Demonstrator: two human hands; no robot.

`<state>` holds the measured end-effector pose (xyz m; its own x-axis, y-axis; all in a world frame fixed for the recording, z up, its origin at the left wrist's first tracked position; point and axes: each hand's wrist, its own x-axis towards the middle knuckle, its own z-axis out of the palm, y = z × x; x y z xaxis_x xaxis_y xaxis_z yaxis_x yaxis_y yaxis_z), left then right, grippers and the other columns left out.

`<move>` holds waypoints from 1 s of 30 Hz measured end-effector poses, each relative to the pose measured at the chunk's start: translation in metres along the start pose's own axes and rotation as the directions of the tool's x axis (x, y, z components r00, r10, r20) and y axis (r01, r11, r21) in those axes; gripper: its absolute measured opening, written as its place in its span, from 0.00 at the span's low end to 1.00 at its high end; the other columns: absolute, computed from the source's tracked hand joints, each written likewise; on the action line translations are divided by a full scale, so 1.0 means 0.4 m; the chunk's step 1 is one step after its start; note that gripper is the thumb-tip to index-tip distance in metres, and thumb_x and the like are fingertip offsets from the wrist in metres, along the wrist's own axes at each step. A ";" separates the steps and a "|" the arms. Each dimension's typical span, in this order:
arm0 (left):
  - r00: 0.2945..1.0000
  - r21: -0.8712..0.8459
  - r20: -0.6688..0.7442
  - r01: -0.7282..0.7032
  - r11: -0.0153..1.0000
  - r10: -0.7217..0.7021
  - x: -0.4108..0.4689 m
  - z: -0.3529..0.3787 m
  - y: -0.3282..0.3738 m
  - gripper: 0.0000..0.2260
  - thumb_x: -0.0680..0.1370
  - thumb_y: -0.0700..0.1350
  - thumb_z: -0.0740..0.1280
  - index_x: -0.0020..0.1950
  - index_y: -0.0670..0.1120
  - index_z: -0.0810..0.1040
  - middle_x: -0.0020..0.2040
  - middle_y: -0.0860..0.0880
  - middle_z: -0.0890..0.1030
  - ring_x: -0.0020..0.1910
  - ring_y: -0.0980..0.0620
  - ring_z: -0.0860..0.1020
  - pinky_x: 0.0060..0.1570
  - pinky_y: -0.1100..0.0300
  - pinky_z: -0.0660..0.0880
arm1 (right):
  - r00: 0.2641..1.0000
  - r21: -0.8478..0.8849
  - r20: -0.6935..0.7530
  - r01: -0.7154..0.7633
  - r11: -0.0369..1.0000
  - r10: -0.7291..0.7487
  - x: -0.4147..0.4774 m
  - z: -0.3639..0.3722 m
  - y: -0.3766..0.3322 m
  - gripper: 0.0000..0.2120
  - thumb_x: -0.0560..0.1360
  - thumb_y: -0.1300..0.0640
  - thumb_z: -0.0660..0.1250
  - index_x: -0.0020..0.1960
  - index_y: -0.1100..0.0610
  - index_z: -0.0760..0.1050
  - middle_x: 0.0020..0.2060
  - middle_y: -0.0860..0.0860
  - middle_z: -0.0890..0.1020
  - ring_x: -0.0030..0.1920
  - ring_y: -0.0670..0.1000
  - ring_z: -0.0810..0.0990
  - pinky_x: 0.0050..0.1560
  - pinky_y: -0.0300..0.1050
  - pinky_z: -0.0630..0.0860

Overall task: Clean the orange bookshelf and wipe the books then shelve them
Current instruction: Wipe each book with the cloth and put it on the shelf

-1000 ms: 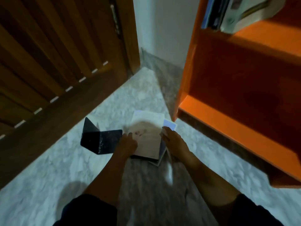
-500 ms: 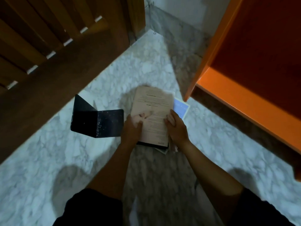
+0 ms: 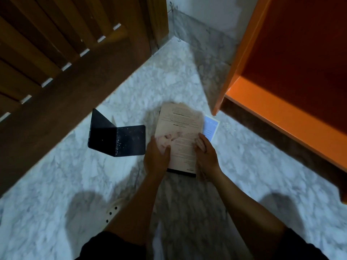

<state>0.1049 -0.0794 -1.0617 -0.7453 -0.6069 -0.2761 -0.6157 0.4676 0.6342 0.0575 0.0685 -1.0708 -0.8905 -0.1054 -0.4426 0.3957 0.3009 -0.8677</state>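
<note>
A small stack of books lies on the marble floor in front of me. The top book (image 3: pixel 181 136) has a pale pink back cover with text and a face. Under it sit a dark book (image 3: pixel 181 173) and a light blue book (image 3: pixel 211 128) that sticks out on the right. My left hand (image 3: pixel 156 158) grips the stack's left edge, thumb on the pink cover. My right hand (image 3: pixel 205 156) holds the right edge. The orange bookshelf (image 3: pixel 262 109) stands at the right, its bottom shelf bare in this view.
A black metal bookend (image 3: pixel 117 139), speckled with dust, stands on the floor just left of the stack. A brown wooden door (image 3: pixel 65 62) fills the upper left. White wall and marble skirting (image 3: pixel 202 40) close the corner behind. A white perforated object (image 3: pixel 112 211) shows near my left arm.
My view has tilted down, so the upper shelf with books has left the frame. Both hands have closed in on the sides of the stack; the pink cover's text is visible.
</note>
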 end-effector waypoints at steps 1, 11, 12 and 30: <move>1.000 0.000 -0.007 0.001 1.000 -0.001 -0.001 -0.003 0.001 0.29 0.76 0.51 0.67 0.73 0.45 0.61 0.68 0.44 0.71 0.63 0.44 0.73 0.59 0.49 0.73 | 1.000 0.020 0.001 0.005 1.000 -0.005 -0.004 0.002 -0.003 0.23 0.78 0.59 0.64 0.72 0.53 0.66 0.69 0.48 0.70 0.66 0.44 0.69 0.70 0.45 0.65; 0.991 -0.134 -0.113 -0.092 0.987 0.077 -0.034 -0.083 0.072 0.28 0.78 0.51 0.64 0.76 0.50 0.58 0.70 0.47 0.69 0.67 0.46 0.69 0.61 0.53 0.69 | 0.993 0.192 -0.015 0.115 0.975 -0.114 -0.034 -0.016 -0.120 0.23 0.79 0.65 0.60 0.73 0.56 0.64 0.64 0.46 0.72 0.62 0.42 0.71 0.53 0.21 0.68; 0.993 -0.160 -0.090 -0.094 0.983 0.080 -0.036 -0.101 0.086 0.28 0.79 0.51 0.63 0.76 0.51 0.57 0.71 0.47 0.68 0.68 0.47 0.68 0.62 0.53 0.68 | 0.992 0.202 -0.018 0.128 0.971 -0.127 -0.042 -0.024 -0.139 0.23 0.79 0.65 0.60 0.73 0.57 0.64 0.64 0.47 0.72 0.62 0.42 0.71 0.53 0.20 0.67; 0.827 -0.821 -0.071 -0.366 0.439 0.558 -0.350 -0.490 0.486 0.18 0.82 0.43 0.55 0.70 0.58 0.61 0.72 0.54 0.66 0.67 0.54 0.70 0.60 0.58 0.74 | 0.854 0.321 -0.103 0.514 0.796 -0.510 -0.402 -0.302 -0.551 0.21 0.79 0.63 0.62 0.71 0.56 0.66 0.65 0.50 0.73 0.63 0.47 0.73 0.47 0.29 0.75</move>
<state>0.1396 -0.0296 -0.7581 -0.9416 -0.2866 0.1765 0.2126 -0.0999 0.9720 0.0864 0.1338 -0.7810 -0.9853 -0.1463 0.0879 -0.0707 -0.1192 -0.9904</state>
